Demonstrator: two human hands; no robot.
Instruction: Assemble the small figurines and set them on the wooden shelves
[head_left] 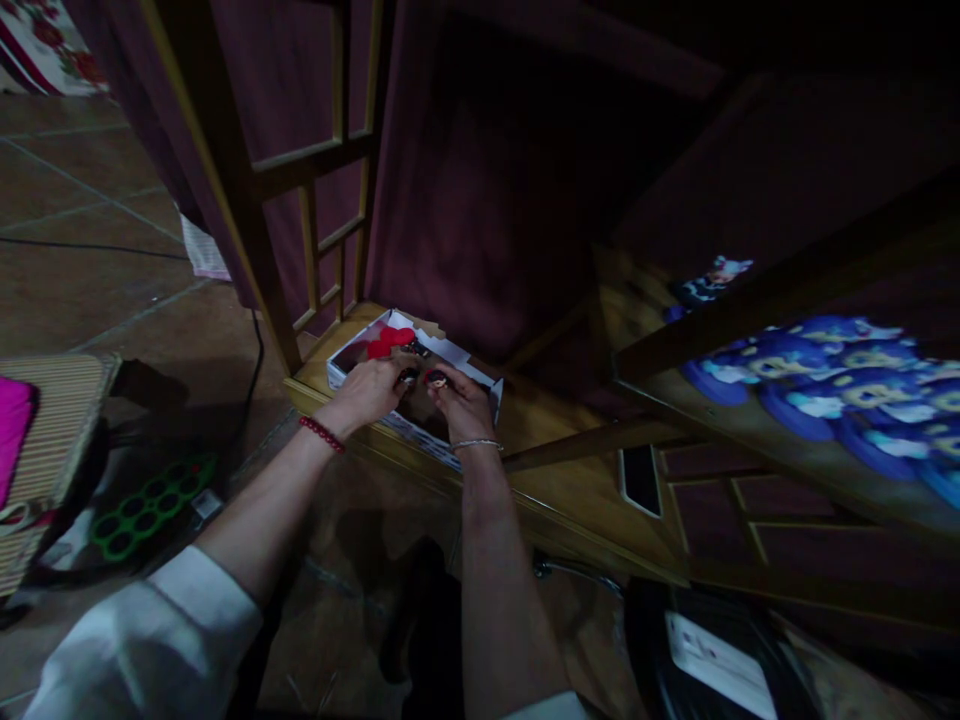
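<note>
A shallow white cardboard box (489,385) sits on the wooden ledge in front of me, and both my hands reach into it. My left hand (369,390), with a red bead bracelet on the wrist, is closed around a small dark figurine (407,378). Pinched in my right hand (466,405) is another small figurine (436,379), with a dark top and a touch of red. Bright red pieces (390,342) lie in the far left part of the box. Fine details of the figurines are too dim to make out.
Rows of blue figurines (855,370) stand on the shelf at right, with a single dark figurine (709,282) behind them. A black phone-like slab (640,482) lies on the ledge. Wooden lattice (319,165) rises at left. A green holed tray (150,508) is low at left.
</note>
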